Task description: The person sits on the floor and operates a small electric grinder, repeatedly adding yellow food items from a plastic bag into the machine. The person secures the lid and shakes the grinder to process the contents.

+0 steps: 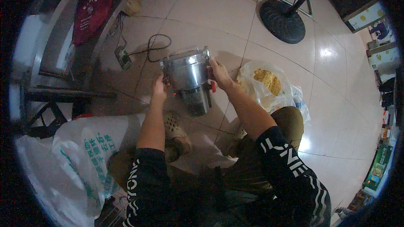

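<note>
Between both hands is a stainless steel grinder (189, 77) with a lid, a wire bail handle, side clamps and a red knob, tilted over the tiled floor. My left hand (160, 86) grips its left side, fingertips partly hidden behind it. My right hand (218, 73) holds the right side, just under the lid clamp and above the red knob. Right of the grinder, a clear plastic bag (285, 75) lies open on the floor with yellowish-brown powder (267, 82) inside.
A power strip (123, 57) and looped black cord (150, 48) lie beyond the grinder at left. A white woven sack (79, 145) with green writing is beside my left arm. A round black table base (282, 21) stands at upper right.
</note>
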Demonstrator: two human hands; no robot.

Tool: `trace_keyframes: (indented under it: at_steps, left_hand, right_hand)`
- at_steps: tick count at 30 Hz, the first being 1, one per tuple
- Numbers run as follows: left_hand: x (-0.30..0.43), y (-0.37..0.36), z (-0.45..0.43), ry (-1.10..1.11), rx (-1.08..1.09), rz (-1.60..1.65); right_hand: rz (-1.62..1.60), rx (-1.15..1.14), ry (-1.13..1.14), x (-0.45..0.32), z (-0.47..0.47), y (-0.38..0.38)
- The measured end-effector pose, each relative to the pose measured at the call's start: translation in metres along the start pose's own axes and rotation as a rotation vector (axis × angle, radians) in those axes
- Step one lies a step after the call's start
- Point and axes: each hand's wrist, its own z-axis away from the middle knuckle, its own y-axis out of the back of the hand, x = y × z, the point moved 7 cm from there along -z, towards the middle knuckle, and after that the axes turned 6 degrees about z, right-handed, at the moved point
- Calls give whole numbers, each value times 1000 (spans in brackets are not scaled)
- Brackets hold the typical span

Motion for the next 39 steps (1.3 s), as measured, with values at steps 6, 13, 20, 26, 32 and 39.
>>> trace_keyframes:
  at_steps: [6, 13, 20, 26, 32, 39]
  left_hand:
    - [-14, 2, -8, 82, 160, -68]
    - [-10, 7, -14, 75, 146, -37]
    - [-11, 2, -16, 32, 123, 8]
    - [7, -13, 19, 26, 107, 124]
    - [18, -19, 51, -6, -122, -63]
    - [12, -19, 111, 192, -142, -255]
  right_hand:
    - [123, 100, -70, 16, -16, 12]
    - [155, 72, -55, 23, -26, 4]
    - [85, 74, -70, 23, -18, 10]
    - [77, 101, -2, -16, 25, 2]
    - [156, -115, 34, -8, 40, 20]
    - [428, -214, -72, -5, 81, 22]
